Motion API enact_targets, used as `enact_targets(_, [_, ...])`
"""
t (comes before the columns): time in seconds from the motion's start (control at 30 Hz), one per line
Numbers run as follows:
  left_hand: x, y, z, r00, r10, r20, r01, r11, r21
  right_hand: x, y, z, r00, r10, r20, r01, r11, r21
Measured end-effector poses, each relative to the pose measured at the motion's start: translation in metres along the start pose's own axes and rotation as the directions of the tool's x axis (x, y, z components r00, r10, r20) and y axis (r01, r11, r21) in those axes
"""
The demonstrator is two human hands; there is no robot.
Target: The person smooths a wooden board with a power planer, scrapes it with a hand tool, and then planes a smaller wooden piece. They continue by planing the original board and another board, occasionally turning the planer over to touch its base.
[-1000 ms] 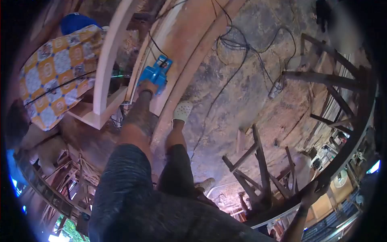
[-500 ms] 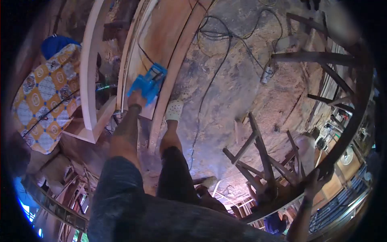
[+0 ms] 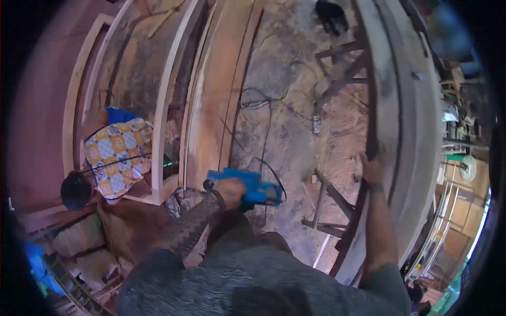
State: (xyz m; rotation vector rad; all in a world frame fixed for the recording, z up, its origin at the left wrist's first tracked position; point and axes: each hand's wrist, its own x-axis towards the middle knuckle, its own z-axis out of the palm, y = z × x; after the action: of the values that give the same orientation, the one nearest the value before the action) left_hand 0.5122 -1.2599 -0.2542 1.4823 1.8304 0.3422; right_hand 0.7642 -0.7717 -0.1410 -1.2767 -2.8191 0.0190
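My left hand is closed round a blue power tool, which looks like a hand planer, in front of my body. A dark cord trails from the tool. My right hand grips the dark inner edge of a long wooden board on the right. To the left of the floor strip lies a long brown plank, beyond the tool. The fingertips of my right hand are partly hidden at the board's edge.
A person in a patterned shirt is at the left, beside pale wooden frames. Cables and a power strip lie on the dusty floor. Dark wooden legs stand near the right board. A fan is far right.
My left hand has brought the blue tool off the plank, back and to the right. The view has shifted, and my right hand and the long board now show more fully.
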Motion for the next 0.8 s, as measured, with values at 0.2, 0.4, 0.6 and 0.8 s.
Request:
enact_targets(0.2, [0.007,0.153,-0.062,0.856,0.442,0.269,-0.513,0.795,0.325,-0.167,-0.114,-0.037,0.666,-0.608,0.432,0.304,0.750,0.587])
enact_targets(0.4, [0.003,0.345,-0.063,0.770,0.369,0.520,-0.619,0.630,0.469,-0.355,-0.123,-0.097,0.899,-0.272,0.343,-0.274,0.262,0.925])
enact_targets(0.6, [0.017,0.490,-0.031,0.497,0.644,0.581,-0.862,0.446,0.243,-0.473,-0.031,-0.141,0.987,0.125,0.101,-0.106,0.036,0.994])
enact_targets(0.8, [0.111,0.540,0.036,0.072,0.951,0.301,-0.903,-0.066,0.425,-0.563,0.032,-0.185,0.844,0.497,0.201,-0.364,0.257,0.895])
